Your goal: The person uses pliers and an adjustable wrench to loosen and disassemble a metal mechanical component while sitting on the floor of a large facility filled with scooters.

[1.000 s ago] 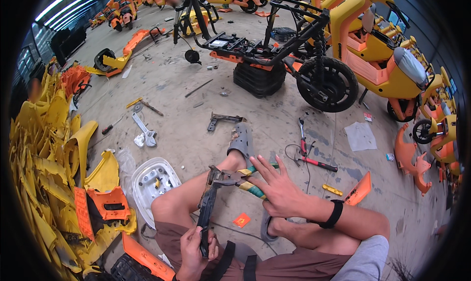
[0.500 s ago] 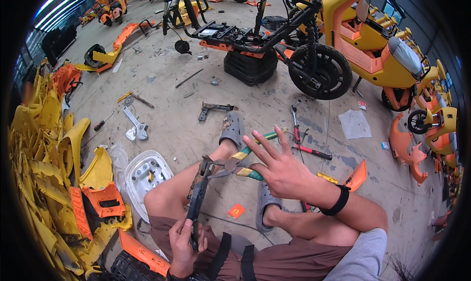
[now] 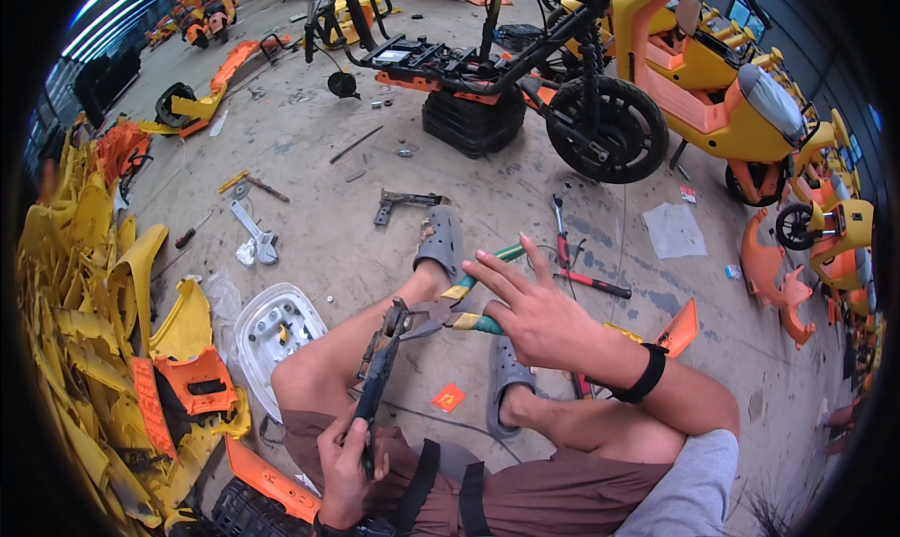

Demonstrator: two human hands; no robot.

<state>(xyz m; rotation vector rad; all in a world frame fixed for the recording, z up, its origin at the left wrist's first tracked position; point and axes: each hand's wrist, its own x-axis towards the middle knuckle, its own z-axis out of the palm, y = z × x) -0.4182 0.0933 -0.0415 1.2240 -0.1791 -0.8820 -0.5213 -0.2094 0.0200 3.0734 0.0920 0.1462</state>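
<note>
My left hand (image 3: 339, 467) is closed around the lower end of a dark metal bracket (image 3: 377, 382), which is tilted upward over my lap. A small coil spring and a pivot show near the bracket's upper end. My right hand (image 3: 551, 320) holds a pair of pliers (image 3: 431, 318) with handles wrapped in green and yellow. Its thumb is at the lower handle, while the fingers reach over the upper one, some of them stretched out. The jaws of the pliers meet the bracket's upper end; their exact bite is too small to make out.
A white tray (image 3: 246, 342) with small hardware lies left of my leg. Nearby are an adjustable wrench (image 3: 255, 234), a screwdriver (image 3: 194, 230), a ratchet (image 3: 561, 230) and a red-and-black handle (image 3: 593, 284). Yellow panels (image 3: 80, 350) pile up left; a stripped scooter frame (image 3: 469, 82) stands ahead.
The view has shifted slightly. The pliers' upper handle sits a little closer under the right fingers; the jaws stay at the bracket's upper end. My left hand keeps its grip.
</note>
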